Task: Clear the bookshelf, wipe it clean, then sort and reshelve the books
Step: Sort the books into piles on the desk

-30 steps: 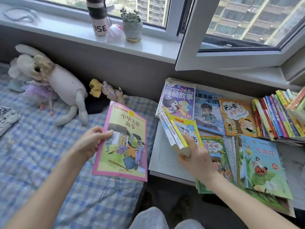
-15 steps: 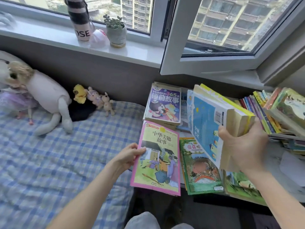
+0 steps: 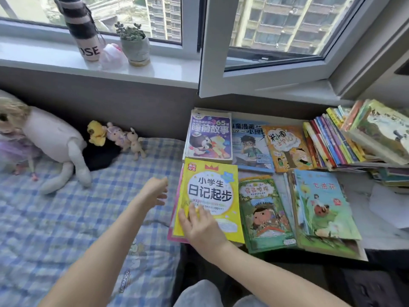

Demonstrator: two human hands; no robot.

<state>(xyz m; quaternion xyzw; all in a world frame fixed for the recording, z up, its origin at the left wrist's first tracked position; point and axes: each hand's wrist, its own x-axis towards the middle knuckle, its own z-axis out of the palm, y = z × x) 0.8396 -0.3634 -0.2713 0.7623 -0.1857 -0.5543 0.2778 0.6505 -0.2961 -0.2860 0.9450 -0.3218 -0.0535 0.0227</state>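
A yellow book point(image 3: 212, 191) lies face up at the near left of the white surface point(image 3: 380, 229), on top of the pink book point(image 3: 171, 235), of which only an edge shows. My right hand point(image 3: 199, 224) rests flat on the yellow book's lower left corner, fingers spread. My left hand point(image 3: 156, 191) hovers just left of that book above the bed, fingers loosely curled, holding nothing. Around it lie a purple book point(image 3: 209, 136), a blue comic book point(image 3: 250, 145), an orange book point(image 3: 287, 147), a green book point(image 3: 265, 213) and a flower-cover book point(image 3: 321, 204).
A leaning row and pile of books point(image 3: 345, 138) fills the far right. The checked bed point(image 3: 66, 218) at left carries a plush rabbit point(image 3: 55, 140) and small toys point(image 3: 117, 136). An open window sash point(image 3: 265, 63) overhangs the books; a bottle point(image 3: 85, 29) and plant pot point(image 3: 135, 47) stand on the sill.
My right hand has laid the stack it carried down onto the pink book, yellow cover up. My left hand has let go of the pink book and drawn back to the left.
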